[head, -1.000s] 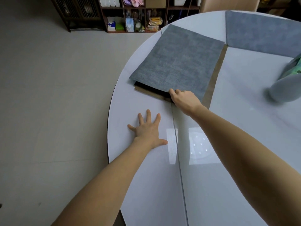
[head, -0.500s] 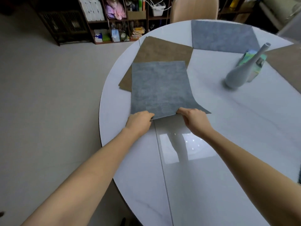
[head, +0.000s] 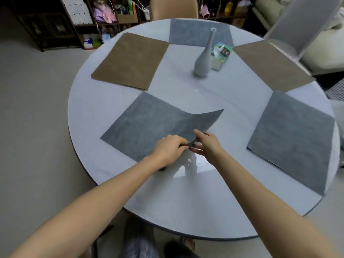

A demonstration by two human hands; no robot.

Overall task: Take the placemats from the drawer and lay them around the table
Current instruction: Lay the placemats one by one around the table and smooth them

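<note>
A grey placemat (head: 149,125) lies near the front left of the round white table (head: 186,202), with its right side curled up off the surface. My left hand (head: 168,149) grips its near edge, and my right hand (head: 208,144) pinches the same edge beside it. Four other mats lie flat around the table: a brown placemat (head: 130,60) at the far left, a grey placemat (head: 191,32) at the far side, a brown placemat (head: 270,66) at the far right, and a grey placemat (head: 290,140) at the right.
A slim grey vase (head: 203,58) and a small colourful box (head: 220,54) stand near the table's middle. A tan chair (head: 173,7) is behind the table, a white chair (head: 301,21) at the far right. Cluttered shelves (head: 89,19) line the back wall.
The grey mat has been pulled off the brown mat toward me and to the near left of the table. Both hands have come close together on its near edge, and its right side has curled up.
</note>
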